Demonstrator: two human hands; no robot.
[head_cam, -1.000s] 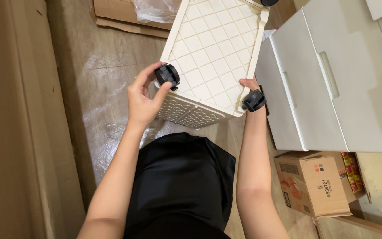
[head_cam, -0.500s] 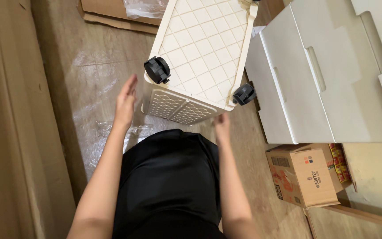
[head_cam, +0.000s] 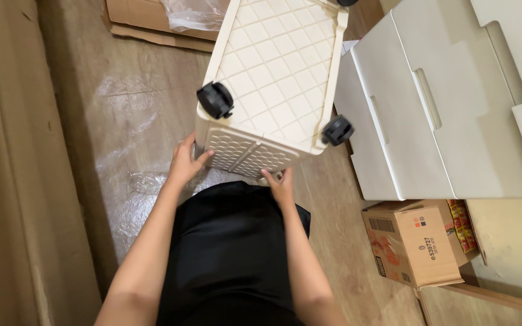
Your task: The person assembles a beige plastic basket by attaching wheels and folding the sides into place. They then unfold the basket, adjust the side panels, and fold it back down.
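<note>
A cream plastic storage cart [head_cam: 276,66] lies upside down on the wooden floor, its gridded underside facing up. Two black caster wheels stick out of its near corners, one on the left [head_cam: 215,99] and one on the right [head_cam: 337,130]. My left hand [head_cam: 185,160] grips the lower left corner of the cart's perforated near wall. My right hand [head_cam: 280,183] holds that wall's bottom edge, near the middle. My black-clothed lap lies just below both hands.
Stacked cream plastic panels and lids [head_cam: 454,96] lie to the right of the cart. A small printed cardboard box [head_cam: 415,244] sits at the lower right. Flattened cardboard [head_cam: 152,18] and clear plastic wrap [head_cam: 134,175] lie on the floor.
Both hands have left the two caster wheels and dropped to the cart's near wall. The left hand now holds its corner and the right hand its bottom edge.
</note>
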